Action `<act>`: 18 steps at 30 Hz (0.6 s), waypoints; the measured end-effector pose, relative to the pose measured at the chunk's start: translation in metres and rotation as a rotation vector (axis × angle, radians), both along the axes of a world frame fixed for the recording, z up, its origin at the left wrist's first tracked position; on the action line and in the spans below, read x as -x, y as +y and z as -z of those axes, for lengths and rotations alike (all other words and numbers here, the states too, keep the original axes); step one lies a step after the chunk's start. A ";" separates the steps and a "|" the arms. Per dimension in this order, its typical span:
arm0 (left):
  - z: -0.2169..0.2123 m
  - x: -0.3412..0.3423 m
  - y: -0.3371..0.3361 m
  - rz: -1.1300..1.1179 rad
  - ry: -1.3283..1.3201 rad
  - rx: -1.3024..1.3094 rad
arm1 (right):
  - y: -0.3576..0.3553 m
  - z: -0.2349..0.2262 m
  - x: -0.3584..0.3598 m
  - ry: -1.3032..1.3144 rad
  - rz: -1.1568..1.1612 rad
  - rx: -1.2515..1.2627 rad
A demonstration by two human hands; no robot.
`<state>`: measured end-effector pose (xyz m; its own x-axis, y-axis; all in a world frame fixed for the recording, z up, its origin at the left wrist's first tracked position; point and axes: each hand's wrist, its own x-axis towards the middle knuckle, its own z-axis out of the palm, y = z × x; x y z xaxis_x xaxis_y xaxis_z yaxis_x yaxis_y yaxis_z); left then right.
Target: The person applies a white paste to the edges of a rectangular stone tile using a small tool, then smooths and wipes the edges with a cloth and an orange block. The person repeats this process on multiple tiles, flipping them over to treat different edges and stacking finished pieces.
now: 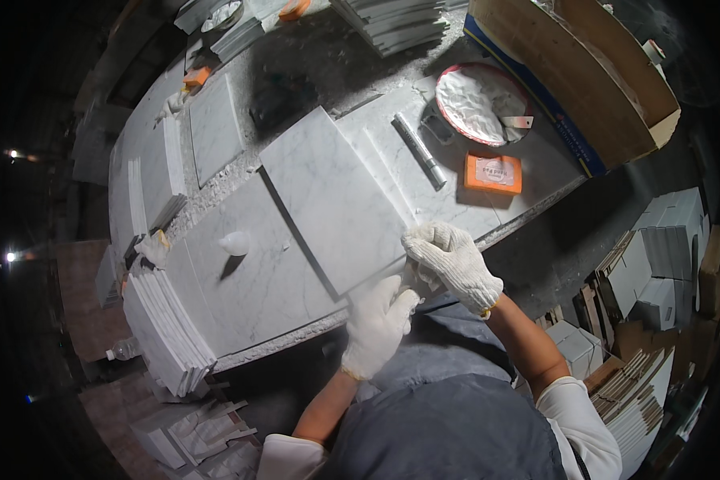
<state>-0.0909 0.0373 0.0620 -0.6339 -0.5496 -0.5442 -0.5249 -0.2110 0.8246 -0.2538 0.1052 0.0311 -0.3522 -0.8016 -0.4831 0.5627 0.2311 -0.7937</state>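
Both my hands wear white knit gloves and meet at the near right corner of a white, grey-veined marble tile (pixel 328 200). My right hand (pixel 454 260) is closed in a pinch by that corner. Just below its fingers is a small greyish thing that I cannot make out. My left hand (pixel 378 326) is lower and to the left, its fingers curled toward the same spot; what they hold, if anything, is hidden. The tile lies over other marble slabs and casts a dark shadow along its left edge. A small white rounded object (pixel 234 243) sits on the slab to the left.
Right of the tile lie a silvery tube (pixel 420 150), an orange-and-white block (pixel 493 174) and a red-rimmed bowl of white paste (pixel 482 102) with a scraper (pixel 517 122). A long cardboard box (pixel 572 72) stands behind. Stacked tiles (pixel 164 332) line the table's left edge.
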 end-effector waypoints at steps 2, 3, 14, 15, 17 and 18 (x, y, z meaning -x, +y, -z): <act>-0.001 0.001 -0.001 0.034 -0.012 0.045 | -0.001 -0.003 0.000 -0.007 0.012 -0.034; -0.001 0.001 -0.001 0.031 -0.014 0.037 | -0.001 -0.004 0.000 -0.011 0.025 -0.029; 0.010 -0.006 -0.001 0.045 0.011 0.027 | 0.017 0.003 0.031 0.306 0.013 0.070; 0.010 -0.007 -0.003 0.021 0.011 0.018 | 0.017 0.003 0.043 0.512 0.114 0.088; 0.007 -0.010 -0.009 -0.029 -0.009 0.004 | 0.029 -0.004 0.078 0.508 0.346 0.016; 0.004 -0.013 -0.011 -0.129 0.016 -0.115 | 0.030 -0.007 0.096 0.652 0.445 0.090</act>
